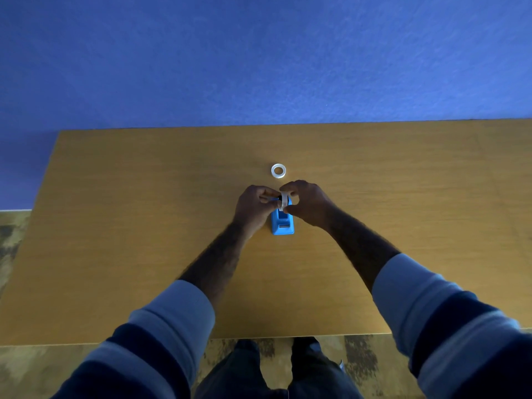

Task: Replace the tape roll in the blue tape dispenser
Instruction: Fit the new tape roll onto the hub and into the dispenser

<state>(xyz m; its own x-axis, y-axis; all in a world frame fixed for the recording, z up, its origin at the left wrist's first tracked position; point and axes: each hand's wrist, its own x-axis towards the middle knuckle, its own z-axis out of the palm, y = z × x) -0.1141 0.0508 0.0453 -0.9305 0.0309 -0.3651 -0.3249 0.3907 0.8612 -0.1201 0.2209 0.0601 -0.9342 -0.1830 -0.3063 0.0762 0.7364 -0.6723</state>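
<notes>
The blue tape dispenser [282, 221] stands on the wooden table [144, 226] in the middle, its cutter end toward me. Just above its far end a white tape roll [284, 200] is held upright on edge. My right hand [306, 203] pinches that roll from the right. My left hand [254, 205] meets it from the left, its fingertips closed on a small dark piece at the roll's centre, which I cannot make out clearly. A second white tape roll [278, 171] lies flat on the table just beyond my hands.
A blue wall [259, 59] rises behind the table's far edge. The table's left edge and near edge are in view, with patterned floor [17, 254] beyond and my legs below the near edge.
</notes>
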